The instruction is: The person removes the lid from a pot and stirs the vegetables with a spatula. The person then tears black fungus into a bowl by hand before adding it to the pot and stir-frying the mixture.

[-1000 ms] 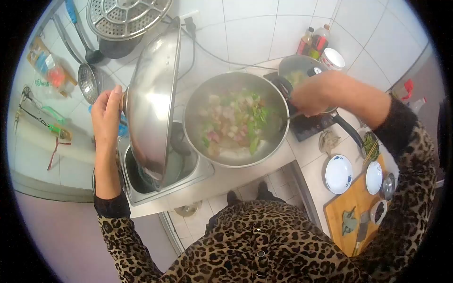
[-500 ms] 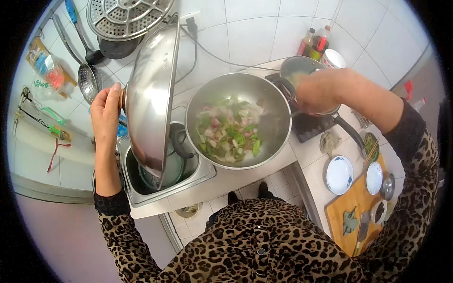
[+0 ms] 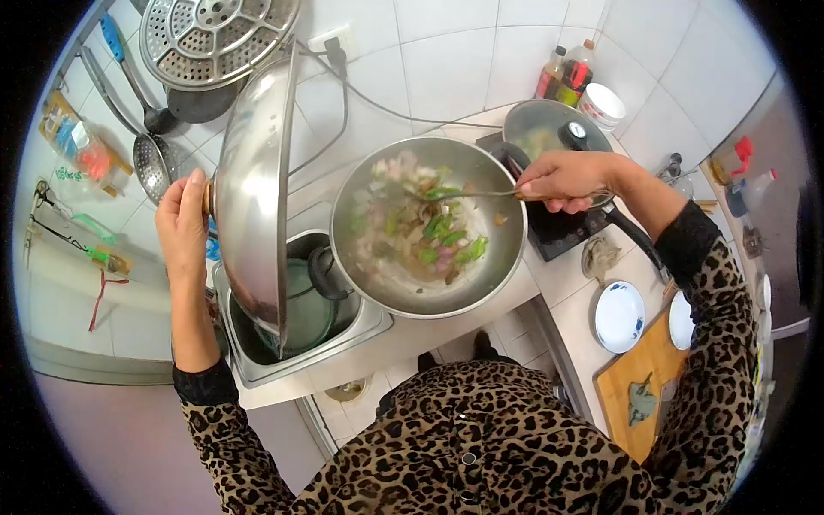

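My left hand (image 3: pixel 183 225) grips the knob of a large domed metal lid (image 3: pixel 253 189), which is tilted on edge over the sink side, left of the wok. My right hand (image 3: pixel 566 182) is closed around the handle end of a long metal spatula (image 3: pixel 481 194). The spatula reaches into the wok (image 3: pixel 506 257), its head mostly hidden in the food. Chopped green peppers and pinkish onion-like pieces (image 3: pixel 442 232) lie in the wok, blurred by steam or motion.
Behind my right hand, a glass-lidded pan (image 3: pixel 536 120) stands by a black cooktop (image 3: pixel 558 232). A sink (image 3: pixel 249 365) holds a greenish basin (image 3: pixel 309 318). To the right are a white plate (image 3: pixel 618 318) and a cutting board (image 3: pixel 627 429). Bottles (image 3: pixel 575 73) stand at the back.
My right hand has moved left and down toward the wok, and the spatula is now plainly in the food. The food has shifted. My left hand still holds the lid.
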The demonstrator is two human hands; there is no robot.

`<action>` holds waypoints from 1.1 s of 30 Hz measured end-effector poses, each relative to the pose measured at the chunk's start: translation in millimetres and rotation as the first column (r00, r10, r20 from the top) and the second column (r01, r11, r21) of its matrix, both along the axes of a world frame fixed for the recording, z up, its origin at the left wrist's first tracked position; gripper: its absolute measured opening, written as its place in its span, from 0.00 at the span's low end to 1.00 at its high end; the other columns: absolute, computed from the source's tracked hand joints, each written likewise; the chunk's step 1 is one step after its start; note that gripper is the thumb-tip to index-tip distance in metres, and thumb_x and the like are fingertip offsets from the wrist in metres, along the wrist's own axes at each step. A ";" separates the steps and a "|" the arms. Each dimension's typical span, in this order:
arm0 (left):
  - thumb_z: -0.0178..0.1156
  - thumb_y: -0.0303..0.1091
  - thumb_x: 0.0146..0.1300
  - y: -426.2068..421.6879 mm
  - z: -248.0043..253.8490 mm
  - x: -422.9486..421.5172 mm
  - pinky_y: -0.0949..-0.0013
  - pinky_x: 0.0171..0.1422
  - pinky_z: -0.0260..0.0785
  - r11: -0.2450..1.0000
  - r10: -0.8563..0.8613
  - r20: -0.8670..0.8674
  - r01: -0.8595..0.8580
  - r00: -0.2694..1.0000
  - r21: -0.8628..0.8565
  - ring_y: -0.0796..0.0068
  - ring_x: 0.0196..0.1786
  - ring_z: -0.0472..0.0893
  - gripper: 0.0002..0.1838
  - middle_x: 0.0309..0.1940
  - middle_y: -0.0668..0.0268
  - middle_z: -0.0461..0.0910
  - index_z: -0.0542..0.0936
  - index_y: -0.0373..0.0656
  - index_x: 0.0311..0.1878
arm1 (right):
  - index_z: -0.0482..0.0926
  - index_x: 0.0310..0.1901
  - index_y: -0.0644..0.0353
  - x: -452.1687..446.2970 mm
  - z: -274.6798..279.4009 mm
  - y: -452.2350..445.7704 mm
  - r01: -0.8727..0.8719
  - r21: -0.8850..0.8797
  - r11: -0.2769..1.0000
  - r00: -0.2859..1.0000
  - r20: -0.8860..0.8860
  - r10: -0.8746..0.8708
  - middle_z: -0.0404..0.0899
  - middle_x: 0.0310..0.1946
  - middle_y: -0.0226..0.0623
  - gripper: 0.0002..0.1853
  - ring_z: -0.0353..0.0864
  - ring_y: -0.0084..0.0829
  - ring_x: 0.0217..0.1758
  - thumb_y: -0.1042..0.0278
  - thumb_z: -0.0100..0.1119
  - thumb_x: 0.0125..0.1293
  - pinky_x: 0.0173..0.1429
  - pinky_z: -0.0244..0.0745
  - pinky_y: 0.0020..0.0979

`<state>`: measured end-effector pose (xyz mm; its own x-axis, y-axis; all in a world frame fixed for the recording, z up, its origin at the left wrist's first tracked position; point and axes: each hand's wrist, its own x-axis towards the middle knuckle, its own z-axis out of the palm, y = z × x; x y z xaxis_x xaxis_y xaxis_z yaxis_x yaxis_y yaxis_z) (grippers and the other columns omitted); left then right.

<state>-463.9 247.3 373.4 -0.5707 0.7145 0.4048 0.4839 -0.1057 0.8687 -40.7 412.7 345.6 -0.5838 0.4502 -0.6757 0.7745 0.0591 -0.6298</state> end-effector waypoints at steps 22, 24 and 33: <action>0.56 0.44 0.66 5.8 -13.2 -11.7 0.82 0.26 0.49 0.993 -0.121 -0.004 0.121 0.993 -0.015 0.91 0.23 0.61 0.17 0.21 0.79 0.67 0.76 0.40 0.29 | 0.79 0.45 0.62 -10.6 25.6 -31.8 -0.526 0.179 0.832 0.766 0.525 0.371 0.81 0.30 0.39 0.14 0.79 0.33 0.32 0.63 0.51 0.64 0.39 0.73 0.34; 0.56 0.45 0.66 5.4 -15.3 -17.3 0.82 0.26 0.50 0.990 -0.143 -0.028 0.143 0.989 -0.001 0.91 0.23 0.61 0.17 0.21 0.79 0.67 0.76 0.40 0.30 | 0.78 0.45 0.63 2.7 24.6 -33.0 -0.527 0.258 0.810 0.804 0.460 0.377 0.81 0.30 0.40 0.14 0.79 0.33 0.30 0.64 0.50 0.64 0.38 0.73 0.34; 0.57 0.45 0.65 10.0 -17.8 -30.0 0.82 0.26 0.50 0.985 -0.166 -0.009 0.166 0.986 0.037 0.91 0.23 0.61 0.16 0.21 0.79 0.68 0.76 0.40 0.30 | 0.77 0.42 0.65 7.7 -43.6 -72.6 -0.381 0.448 0.809 0.923 0.233 0.306 0.80 0.30 0.43 0.14 0.80 0.37 0.30 0.63 0.49 0.64 0.41 0.74 0.36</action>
